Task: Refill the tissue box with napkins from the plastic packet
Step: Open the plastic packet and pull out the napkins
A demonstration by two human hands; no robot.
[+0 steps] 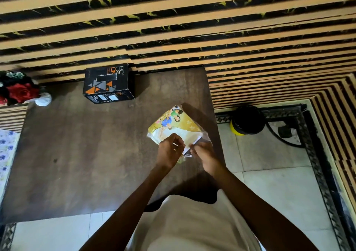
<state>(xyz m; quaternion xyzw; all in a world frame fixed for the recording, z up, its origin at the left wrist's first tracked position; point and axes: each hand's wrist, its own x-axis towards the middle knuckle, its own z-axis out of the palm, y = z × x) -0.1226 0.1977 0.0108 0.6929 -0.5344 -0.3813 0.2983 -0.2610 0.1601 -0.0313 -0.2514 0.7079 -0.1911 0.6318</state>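
Note:
A plastic packet of napkins [176, 124], yellow with a cartoon print and white napkins inside, is held above the right part of the brown table [77, 154]. My left hand [169, 150] pinches its near edge on the left. My right hand [204, 154] grips the clear plastic at the near right corner. The black tissue box [108, 83] with orange triangles stands at the far edge of the table against the wall, its top slot facing up, well apart from both hands.
Red artificial flowers [19, 90] and a white object [43, 99] sit at the table's far left corner. A black and yellow round container [246, 119] stands on the tiled floor right of the table. A striped panelled wall [173, 29] runs behind.

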